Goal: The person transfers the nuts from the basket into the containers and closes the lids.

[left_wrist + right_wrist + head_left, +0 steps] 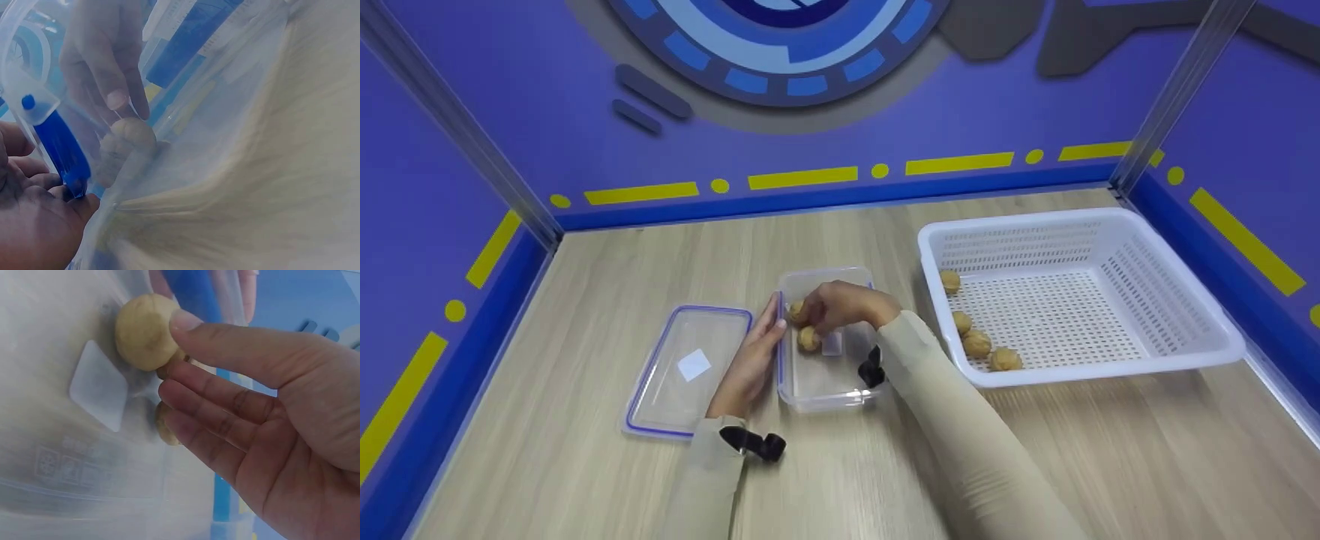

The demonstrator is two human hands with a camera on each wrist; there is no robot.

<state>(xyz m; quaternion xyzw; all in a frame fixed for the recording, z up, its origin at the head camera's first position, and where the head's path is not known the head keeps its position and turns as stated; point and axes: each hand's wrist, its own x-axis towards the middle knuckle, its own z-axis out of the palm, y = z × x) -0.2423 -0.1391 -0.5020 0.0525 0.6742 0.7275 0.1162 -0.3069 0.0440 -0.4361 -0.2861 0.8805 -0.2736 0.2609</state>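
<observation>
A clear plastic food container point(825, 390) stands uncovered on the table. Along its left side my left hand point(754, 360) holds the wall, thumb near the rim and fingers outside by the blue strip point(62, 149). My right hand point(844, 306) reaches down inside, its fingers fairly straight in the right wrist view. At its thumb tip is a round, tan walnut point(146, 332), lying beyond the fingertips. A second walnut point(167, 424) shows partly behind the fingers. From the head, both walnuts point(810, 339) sit at the container's left side, the farther one partly covered by my hand.
Left of the container lies its clear lid point(660, 397) with a blue seal and a white square label point(694, 365). A white perforated basket point(1080, 371) stands at the right, several walnuts point(976, 344) along its left side. Blue-purple panels point(810, 142) bound the table.
</observation>
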